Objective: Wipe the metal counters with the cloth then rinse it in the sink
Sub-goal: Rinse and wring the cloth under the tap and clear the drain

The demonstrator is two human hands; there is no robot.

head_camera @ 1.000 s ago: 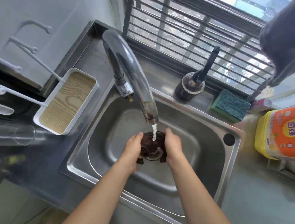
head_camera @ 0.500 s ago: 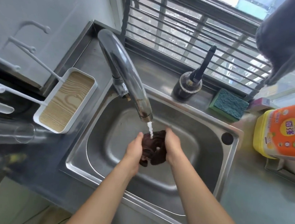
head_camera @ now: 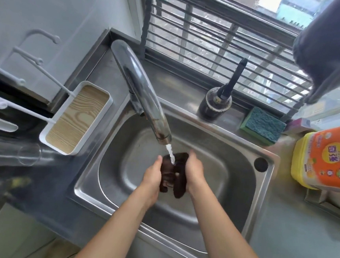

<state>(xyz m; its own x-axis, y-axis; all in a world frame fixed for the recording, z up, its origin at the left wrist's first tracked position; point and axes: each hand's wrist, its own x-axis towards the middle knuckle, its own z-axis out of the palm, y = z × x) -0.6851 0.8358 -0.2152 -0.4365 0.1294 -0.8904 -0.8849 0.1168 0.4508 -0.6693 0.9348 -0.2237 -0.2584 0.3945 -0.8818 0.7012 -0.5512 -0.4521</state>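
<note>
Cloth (head_camera: 173, 175), bunched between both hands, under tap (head_camera: 143, 97)

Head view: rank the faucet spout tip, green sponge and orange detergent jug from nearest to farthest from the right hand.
From the right hand, which holds the cloth:
1. Faucet spout tip, just up and left, over the basin.
2. Green sponge, on the back ledge to the right.
3. Orange detergent jug, far right on the counter.

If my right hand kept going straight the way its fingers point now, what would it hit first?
Probably the sink's back wall. The right hand grips the dark cloth with fingers aimed away from you, toward the window. The faucet sits left of that line, though depth is unclear.
</note>
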